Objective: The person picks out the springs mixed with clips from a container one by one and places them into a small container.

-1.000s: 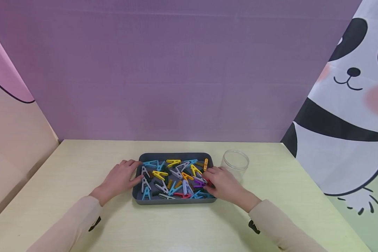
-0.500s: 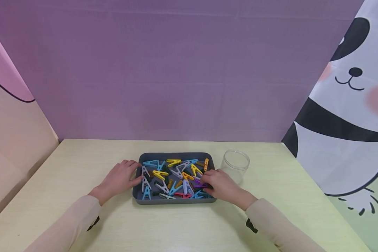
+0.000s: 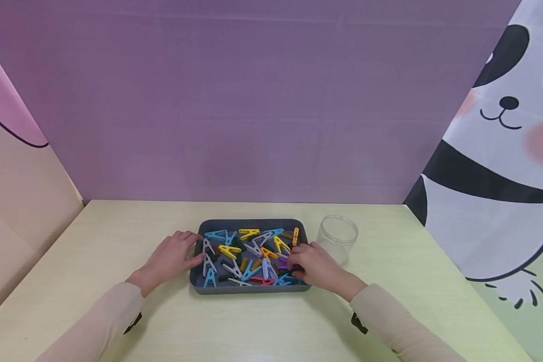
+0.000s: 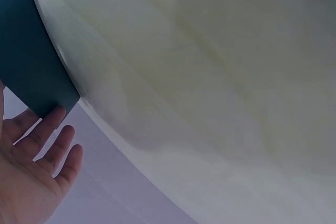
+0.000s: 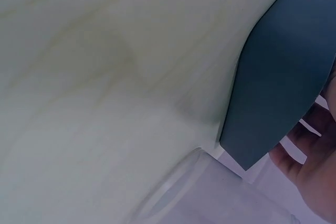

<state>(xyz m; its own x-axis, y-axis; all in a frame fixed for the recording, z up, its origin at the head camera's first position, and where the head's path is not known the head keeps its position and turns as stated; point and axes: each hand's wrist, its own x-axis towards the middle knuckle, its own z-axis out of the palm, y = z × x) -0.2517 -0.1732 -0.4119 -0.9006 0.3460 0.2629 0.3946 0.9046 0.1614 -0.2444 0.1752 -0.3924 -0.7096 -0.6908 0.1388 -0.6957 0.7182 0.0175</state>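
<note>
Only your head view is showing the pegs point(image 3: 249, 254) — a colourful heap lying inside the grey tray point(image 3: 251, 221) at the middle of the table point(image 3: 95, 236), with a clear jar point(image 3: 337, 236) standing just right of it. Your wrist views are giving just the tray's outer wall point(image 4: 31, 66) against pale tabletop, and the right one is catching the jar's rim point(image 5: 173, 192). Your left hand point(image 3: 172, 256) is resting at the tray's left edge, fingers straight and relaxed, touching the wall. Your right hand point(image 3: 312, 264) is reaching over the tray's right end, fingers curling down among the pegs — whether they are pinching one, I cannot tell. A purple wall is standing behind, and a panda panel point(image 3: 502, 151) on the right.
</note>
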